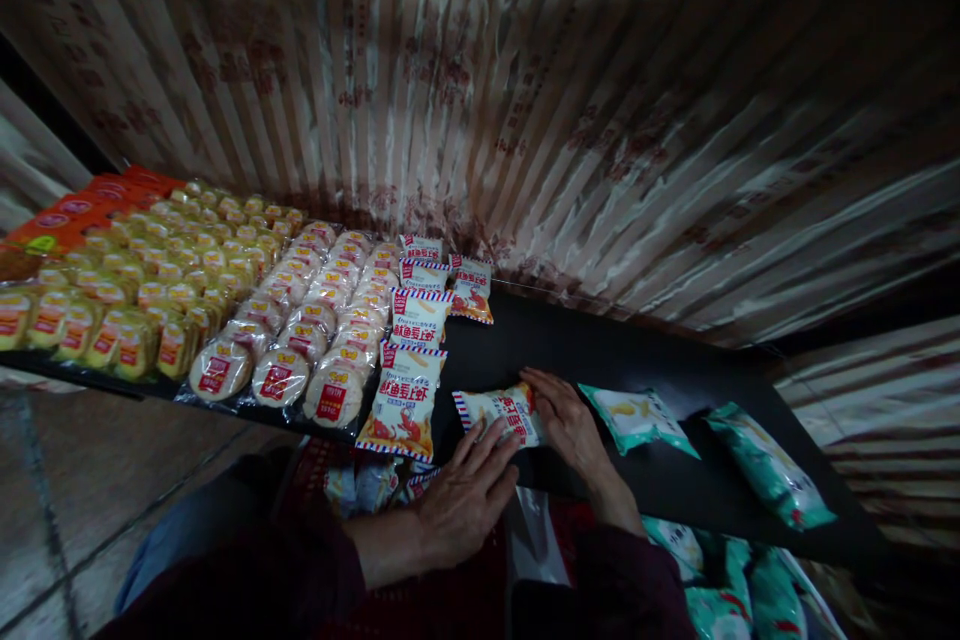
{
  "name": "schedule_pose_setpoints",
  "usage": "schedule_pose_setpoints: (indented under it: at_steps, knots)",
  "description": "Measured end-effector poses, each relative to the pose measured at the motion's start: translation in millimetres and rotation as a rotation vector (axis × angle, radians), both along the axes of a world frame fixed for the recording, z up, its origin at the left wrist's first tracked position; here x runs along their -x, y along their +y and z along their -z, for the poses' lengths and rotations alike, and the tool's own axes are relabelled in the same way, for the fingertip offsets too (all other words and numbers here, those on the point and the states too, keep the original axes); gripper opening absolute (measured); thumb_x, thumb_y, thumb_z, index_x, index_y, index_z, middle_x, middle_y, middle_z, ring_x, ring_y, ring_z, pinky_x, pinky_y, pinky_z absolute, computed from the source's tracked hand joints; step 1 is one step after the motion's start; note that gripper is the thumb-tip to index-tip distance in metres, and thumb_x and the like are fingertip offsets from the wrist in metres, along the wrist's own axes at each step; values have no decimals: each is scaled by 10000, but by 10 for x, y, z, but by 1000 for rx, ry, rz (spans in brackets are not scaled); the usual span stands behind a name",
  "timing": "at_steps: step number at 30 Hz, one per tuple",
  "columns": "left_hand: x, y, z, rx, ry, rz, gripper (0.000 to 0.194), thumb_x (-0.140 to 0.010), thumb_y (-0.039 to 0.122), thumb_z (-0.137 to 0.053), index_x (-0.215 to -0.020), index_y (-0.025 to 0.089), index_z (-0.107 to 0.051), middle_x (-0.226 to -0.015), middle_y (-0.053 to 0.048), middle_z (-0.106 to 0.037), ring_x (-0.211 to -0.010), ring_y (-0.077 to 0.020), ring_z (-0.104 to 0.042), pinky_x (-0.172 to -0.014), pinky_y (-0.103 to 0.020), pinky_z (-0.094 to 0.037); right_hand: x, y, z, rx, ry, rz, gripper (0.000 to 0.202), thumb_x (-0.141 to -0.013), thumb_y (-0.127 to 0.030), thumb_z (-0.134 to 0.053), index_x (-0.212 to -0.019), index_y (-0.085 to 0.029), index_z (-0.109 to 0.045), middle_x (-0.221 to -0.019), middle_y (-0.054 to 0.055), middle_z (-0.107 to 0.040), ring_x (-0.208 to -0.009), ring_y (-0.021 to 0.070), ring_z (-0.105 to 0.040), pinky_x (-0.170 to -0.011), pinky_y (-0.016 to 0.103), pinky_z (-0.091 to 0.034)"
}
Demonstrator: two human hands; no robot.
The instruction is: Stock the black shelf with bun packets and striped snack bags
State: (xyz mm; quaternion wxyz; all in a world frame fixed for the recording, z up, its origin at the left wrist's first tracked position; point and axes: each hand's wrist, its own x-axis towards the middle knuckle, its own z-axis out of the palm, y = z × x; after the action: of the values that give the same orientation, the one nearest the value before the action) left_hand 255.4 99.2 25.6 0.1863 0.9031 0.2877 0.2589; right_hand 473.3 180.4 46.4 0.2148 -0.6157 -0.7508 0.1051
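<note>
Both hands, loosely open, touch one snack packet.

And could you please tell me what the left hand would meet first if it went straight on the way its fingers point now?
The left hand would most likely meet the white snack bag with red lettering and a striped end; its fingertips may even be touching it, as depth is unclear.

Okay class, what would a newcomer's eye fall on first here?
Probably the dense rows of small yellow packs toward the left of the black surface, beside rows of round wrapped items. Next, near the middle, the left hand and right hand at a white packet. Two green-and-white bags lie spaced apart at right.
</note>
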Motion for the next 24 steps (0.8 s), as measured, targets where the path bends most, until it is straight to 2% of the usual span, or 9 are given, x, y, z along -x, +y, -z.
schedule_pose_setpoints:
  at_steps: [2,4,6,8,11,14,16,18,24]
  knots:
    - [8,23,-5,58,-26,-18,457,-884,18,-391,-1330,101,-451,-1526,-188,-332,-1482,-275,-21,-1184,-568,-209,-28,-24,-30,73,-33,81,424,-900,-353,-343,-1046,-196,-709,-1092,93,-724,-1059,244,-648,-966,422,-484]
    - [9,57,-8,104,-38,-44,496,-877,7,-388,-1363,103,-417,-1538,-185,-304,-1481,-256,-11,-1192,-557,-197,-52,-53,-71,143,-97,205,405,-886,-448,-390,-920,-231,-730,-939,85,-753,-895,255,-689,-828,397,-524]
    - [4,84,-12,135,-32,-83,555,-858,-2,-388,-1404,97,-365,-1558,-181,-258,-1479,-256,24,-1194,-557,-183,-65,-80,-104,227,-162,295,408,-867,-524,-416,-802,-266,-725,-763,65,-747,-736,253,-691,-678,365,-514]
    - [-6,87,-22,160,-22,-115,595,-839,-3,-387,-1425,87,-332,-1575,-181,-214,-1479,-274,48,-1187,-574,-180,-65,-95,-123,279,-206,330,433,-860,-566,-409,-744,-280,-713,-665,53,-721,-651,247,-676,-599,343,-478]
    - [-22,35,-57,210,-47,-153,613,-808,8,-404,-1411,104,-357,-1590,-174,-181,-1488,-304,8,-1171,-581,-217,-47,-96,-141,261,-199,337,449,-847,-587,-411,-771,-270,-719,-759,73,-741,-703,259,-687,-626,354,-480]
    - [-43,-64,-122,325,-164,-221,632,-766,20,-434,-1384,147,-396,-1562,-146,-260,-1470,-293,-166,-1167,-536,-278,-2,-92,-175,242,-54,307,454,-823,-598,-435,-820,-248,-725,-856,87,-751,-776,265,-689,-686,363,-502]
    - [-64,-130,-168,442,-270,-288,639,-752,14,-424,-1372,165,-405,-1476,-132,-376,-1396,-255,-322,-1160,-487,-325,43,-97,-212,287,78,238,469,-824,-611,-433,-821,-239,-719,-796,68,-742,-745,247,-675,-659,338,-503]
    - [-90,-178,-201,564,-375,-342,659,-738,-1,-404,-1373,175,-393,-1405,-124,-430,-1329,-228,-401,-1143,-451,-366,87,-108,-250,361,162,181,488,-826,-632,-428,-784,-232,-703,-694,43,-710,-674,224,-644,-597,309,-487]
    - [-160,-154,-172,913,-554,-399,748,-707,-12,-407,-1422,180,-304,-1461,-143,-365,-1249,-212,-493,-1011,-362,-505,141,-131,-311,501,253,129,485,-809,-651,-456,-673,-213,-613,-593,0,-611,-573,165,-544,-505,256,-418]
